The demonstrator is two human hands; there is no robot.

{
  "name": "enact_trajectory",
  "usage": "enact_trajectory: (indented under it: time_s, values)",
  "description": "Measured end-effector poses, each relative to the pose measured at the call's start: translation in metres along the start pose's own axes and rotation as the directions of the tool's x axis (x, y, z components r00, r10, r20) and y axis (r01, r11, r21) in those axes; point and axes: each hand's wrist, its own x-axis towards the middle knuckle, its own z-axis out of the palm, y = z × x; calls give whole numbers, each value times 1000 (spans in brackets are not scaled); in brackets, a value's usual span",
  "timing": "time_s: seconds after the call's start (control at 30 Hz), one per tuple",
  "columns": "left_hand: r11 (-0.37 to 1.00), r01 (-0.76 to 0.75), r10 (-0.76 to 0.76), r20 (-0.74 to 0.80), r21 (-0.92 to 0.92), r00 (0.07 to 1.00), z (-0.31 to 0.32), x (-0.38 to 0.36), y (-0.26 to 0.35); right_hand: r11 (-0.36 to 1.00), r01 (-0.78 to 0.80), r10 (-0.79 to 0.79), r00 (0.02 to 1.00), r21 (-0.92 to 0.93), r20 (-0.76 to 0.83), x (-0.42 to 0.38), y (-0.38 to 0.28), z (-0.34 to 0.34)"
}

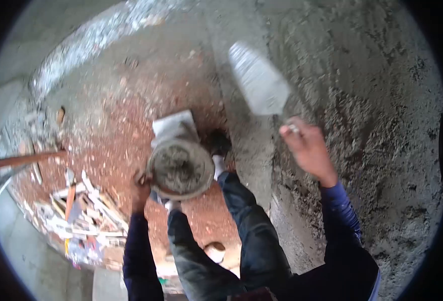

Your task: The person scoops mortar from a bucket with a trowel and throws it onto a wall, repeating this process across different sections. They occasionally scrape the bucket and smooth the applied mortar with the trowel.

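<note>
One trowel points upper-left, long axis slanting.

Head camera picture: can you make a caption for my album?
Right grip holds a trowel, left grip at the side of a round pan of grey mix.

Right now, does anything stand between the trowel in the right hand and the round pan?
Nothing visible blocks the way from the trowel, in the right hand, to the pan at the left hand. A dark shoe shows beside the pan's rim, but it seems lower, on the ground.
</note>
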Motion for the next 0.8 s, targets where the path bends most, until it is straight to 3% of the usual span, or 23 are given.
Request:
enact_trajectory:
  time_s: [0.03, 0.07, 0.1, 0.13, 0.2, 0.27, 0.3, 0.37, 0.4, 0.47, 0.5, 0.53, 0.57, 0.6, 0.63, 0.7, 0.73, 0.8]
  values:
    - [846, -367, 346, 125, 388, 930, 11, 5, 18, 1000, -7, 7, 999, 15, 54, -10, 7, 27]
    - [773, -349, 227, 283, 529, 932, 12, 4, 64, 983, 144, -130, 984, -118, 120, -25, 15, 61]
    - [879, -180, 82, 233, 441, 969, 13, 8, 66, 923, 306, -267, 946, -235, 184, -41, 19, 91]
    - [824, -216, 129, 198, 524, 972, 14, 11, 64, 925, 308, -268, 944, -223, 192, -53, 15, 112]
    - [757, -269, 196, 186, 596, 963, 16, 14, 61, 823, 191, -46, 961, -534, 272, -72, -4, 155]
    - [863, -312, 215, 270, 397, 938, 23, 15, 71, 780, 188, -29, 964, -597, 266, -71, -7, 201]
    - [858, -326, 227, 275, 397, 934, 28, 18, 78, 785, 205, -61, 965, -585, 256, -68, -9, 228]
    - [535, -268, 19, 306, 801, 952, 31, 20, 84, 789, 237, -109, 962, -566, 251, -60, -5, 279]
    - [530, -273, 27, 306, 803, 952, 27, 18, 77, 848, 188, -76, 969, -496, 237, -55, 0, 302]
    - [682, -402, 295, 274, 611, 916, 19, 28, 57, 897, 136, -52, 977, -420, 206, -51, 14, 337]
    - [776, -422, 291, 327, 470, 899, 16, 38, 46, 952, 58, -19, 991, -300, 130, -64, 29, 344]
    - [780, -426, 289, 340, 459, 895, 18, 31, 48, 984, -16, 26, 998, -175, 59, -79, 39, 347]
    - [760, -331, 198, 286, 560, 938, 22, 26, 62, 998, -54, 56, 997, -39, 60, -94, 20, 332]
    - [721, -237, 117, 223, 651, 968, 27, 27, 72, 997, -58, 59, 998, -42, 37, -101, 21, 333]
    - [719, -251, 121, 239, 649, 963, 26, 30, 67, 998, -55, 55, 998, -27, -17, -113, 22, 336]
    - [832, -291, 129, 344, 472, 930, 22, 44, 54, 999, -46, 46, 995, 3, -86, -128, 22, 338]
    - [830, -306, 140, 356, 467, 924, 23, 43, 58, 999, -50, 50, 994, 2, -102, -131, 26, 344]
    - [831, -442, 282, 429, 339, 858, 22, 36, 70, 995, -87, 94, 975, 45, -203, -127, 32, 362]
